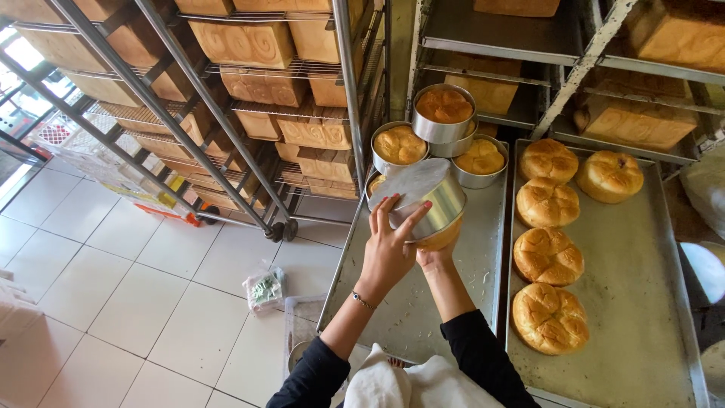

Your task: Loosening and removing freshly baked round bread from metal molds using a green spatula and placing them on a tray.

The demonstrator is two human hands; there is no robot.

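My left hand presses its fingers against the side and bottom of a round metal baking tin, which is tipped over above the left tray. Golden bread shows at the tin's lower rim. My right hand is under the tin, mostly hidden, cupping the bread. Three more round tins with baked bread stand stacked and clustered at the tray's far end. On the right tray lie several round golden loaves.
A wheeled rack full of square loaves stands at the left on a white tiled floor. Shelves with more loaves run along the back right. A small plastic bag lies on the floor. White cloth hangs at my front.
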